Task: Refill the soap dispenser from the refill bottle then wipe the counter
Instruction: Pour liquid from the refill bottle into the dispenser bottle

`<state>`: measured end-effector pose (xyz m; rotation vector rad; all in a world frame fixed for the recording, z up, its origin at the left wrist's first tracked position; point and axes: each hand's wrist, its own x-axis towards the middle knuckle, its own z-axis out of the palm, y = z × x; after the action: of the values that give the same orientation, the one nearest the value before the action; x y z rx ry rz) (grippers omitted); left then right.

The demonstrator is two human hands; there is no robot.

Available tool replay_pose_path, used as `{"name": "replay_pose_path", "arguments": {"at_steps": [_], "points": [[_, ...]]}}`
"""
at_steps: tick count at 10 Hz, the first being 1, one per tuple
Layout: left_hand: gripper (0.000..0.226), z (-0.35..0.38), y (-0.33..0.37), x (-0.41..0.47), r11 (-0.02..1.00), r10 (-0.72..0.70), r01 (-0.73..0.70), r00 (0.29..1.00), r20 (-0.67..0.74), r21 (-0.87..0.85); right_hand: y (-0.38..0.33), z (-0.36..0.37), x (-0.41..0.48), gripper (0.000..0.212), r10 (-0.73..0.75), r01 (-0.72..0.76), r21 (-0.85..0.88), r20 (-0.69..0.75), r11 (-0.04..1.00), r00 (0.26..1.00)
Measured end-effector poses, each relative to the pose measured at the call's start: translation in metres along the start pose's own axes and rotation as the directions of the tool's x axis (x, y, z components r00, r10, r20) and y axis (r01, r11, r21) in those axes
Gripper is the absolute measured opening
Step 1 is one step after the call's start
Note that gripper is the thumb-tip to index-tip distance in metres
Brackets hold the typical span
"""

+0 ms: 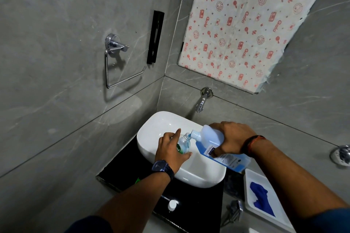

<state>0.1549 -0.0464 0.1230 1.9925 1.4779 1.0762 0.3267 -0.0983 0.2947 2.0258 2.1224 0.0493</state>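
My left hand (171,150) grips a small clear soap dispenser bottle (183,143) with a green label, held upright over the white basin (151,134). My right hand (232,139) holds the large blue refill bottle (210,136) tipped to the left, its neck touching the dispenser's open mouth. Blue liquid shows inside both. The dispenser's white pump top (172,204) lies on the black counter (198,200) in front of the basin. A blue cloth (260,197) rests in a white tray (251,176) at the right.
A wall tap (201,101) juts out above the basin. A chrome towel ring (117,62) and a black holder (155,37) hang on the left wall. Another chrome fitting (340,154) sits at the far right, and one (233,211) below the counter.
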Motion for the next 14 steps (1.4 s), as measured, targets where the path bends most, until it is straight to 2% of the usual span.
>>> {"name": "replay_pose_path", "arguments": {"at_steps": [14], "points": [[0.096, 0.0047, -0.0008, 0.0015, 1.0, 0.0, 0.0, 1.0, -0.002, -0.009, 0.0037, 0.0016, 0.0038, 0.093, -0.006, 0.006, -0.008, -0.011, 1.0, 1.0]]}}
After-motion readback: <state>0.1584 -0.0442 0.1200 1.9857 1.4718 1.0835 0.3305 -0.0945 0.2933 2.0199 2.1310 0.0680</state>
